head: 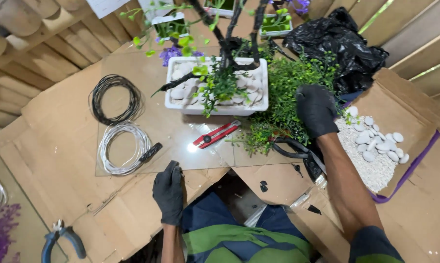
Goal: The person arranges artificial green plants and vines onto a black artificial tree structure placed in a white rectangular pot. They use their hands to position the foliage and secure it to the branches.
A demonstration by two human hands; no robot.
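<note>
The green foliage heap (283,92) is pressed, perhaps gripped, by the right hand (316,110), while the left hand (169,191) is rested flat, ungrasping, on cardboard (59,185) well apart.

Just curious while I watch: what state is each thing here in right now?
Left hand: gloved, flat on the cardboard.
Right hand: gloved, reaching into the green foliage.
White planter: filled with white stones, holding a dark branched stem.
Red utility knife: lying flat.
Black wire: coiled.
White wire: coiled.
</note>
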